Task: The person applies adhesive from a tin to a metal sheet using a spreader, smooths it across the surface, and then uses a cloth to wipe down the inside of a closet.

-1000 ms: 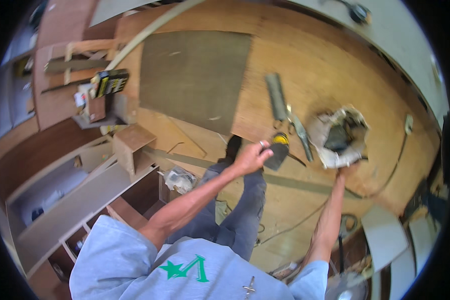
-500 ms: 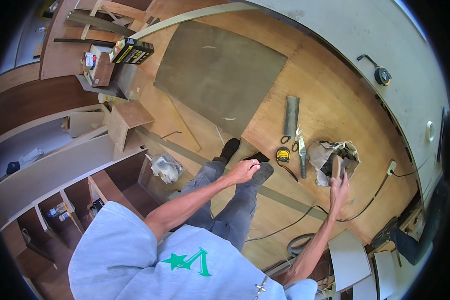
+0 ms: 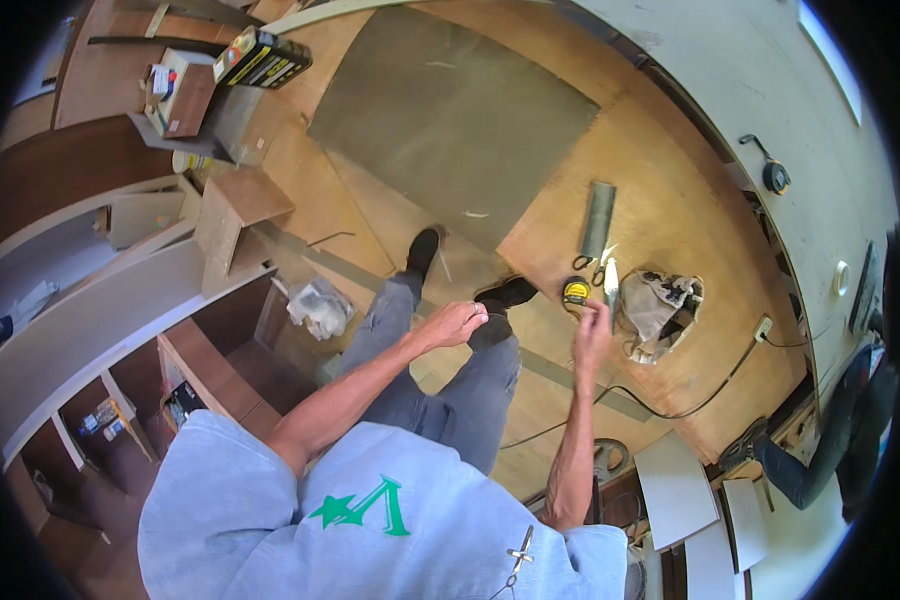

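- Pinched together, the fingers of the left hand (image 3: 451, 326) clamp the edge of a flat dark-grey piece (image 3: 491, 333), held out just in front of the worker's bent right knee (image 3: 502, 365).
- Over the plywood board's near edge, the right hand (image 3: 592, 337) reaches with its fingertips at the lower end of a pale-bladed tool (image 3: 611, 278); from where I stand I cannot tell whether they have closed on it.
- On the plywood board (image 3: 670, 200), a yellow-and-black tape measure (image 3: 576, 291) lies close to the near edge, just beside the right hand's fingertips.
- Scissors (image 3: 581, 263) lie beyond the tape measure, their handles turned toward the worker, near the lower end of a dark-grey strip (image 3: 598, 220).
- Right of the tool, a cream sack (image 3: 650, 305) sits slumped on the board, its dark-stained mouth folded; what it holds is hidden.
- Toward the board's right-hand edge, a white socket block (image 3: 763, 328) trails a black cord (image 3: 692, 413) back past the near edge.
- Across the board's left part stretches a large grey-brown sheet (image 3: 450, 110), its nearest corner pointing toward the worker's feet.
- Along the board's far edge runs a pale worktop (image 3: 730, 90), bearing a dark tape measure (image 3: 776, 178) near its inner edge and a white ring (image 3: 841, 278) farther right.
- At far right, another person's dark-trousered leg (image 3: 815, 470) extends toward the board's right-hand near corner.
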A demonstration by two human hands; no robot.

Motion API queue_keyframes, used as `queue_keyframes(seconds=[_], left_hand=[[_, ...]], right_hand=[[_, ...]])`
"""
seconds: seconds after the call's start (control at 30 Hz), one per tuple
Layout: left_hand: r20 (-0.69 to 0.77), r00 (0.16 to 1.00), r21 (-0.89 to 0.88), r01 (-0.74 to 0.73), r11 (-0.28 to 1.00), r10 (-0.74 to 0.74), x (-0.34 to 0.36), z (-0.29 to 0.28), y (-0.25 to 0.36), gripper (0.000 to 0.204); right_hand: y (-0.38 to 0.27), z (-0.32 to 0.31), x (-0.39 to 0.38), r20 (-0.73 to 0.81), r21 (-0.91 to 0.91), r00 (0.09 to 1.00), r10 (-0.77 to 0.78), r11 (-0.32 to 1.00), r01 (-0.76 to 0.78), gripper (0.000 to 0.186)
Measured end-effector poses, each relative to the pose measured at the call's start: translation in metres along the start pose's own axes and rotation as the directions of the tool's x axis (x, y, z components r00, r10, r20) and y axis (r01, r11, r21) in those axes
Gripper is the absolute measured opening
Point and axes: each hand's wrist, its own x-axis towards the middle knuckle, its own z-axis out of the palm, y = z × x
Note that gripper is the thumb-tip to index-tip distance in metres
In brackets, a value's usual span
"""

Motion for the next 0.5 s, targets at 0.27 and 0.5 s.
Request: queue_keyframes(seconds=[0.27,0.5], left_hand=[[0.051,0.995,-0.088,0.085,0.992,-0.081,-0.026,-0.072,-0.112,0.030],[0.021,1.000,-0.024,0.010,1.000,-0.009,-0.020,-0.220,-0.247,0.034]], right_hand=[[-0.085,0.172,-0.036,0.336,0.072,0.918,0.213,0.965,-0.250,0.029],[-0.154,0.293,0.084,-0.057,-0.109,0.978,-0.203,0.974,0.196,0.060]])
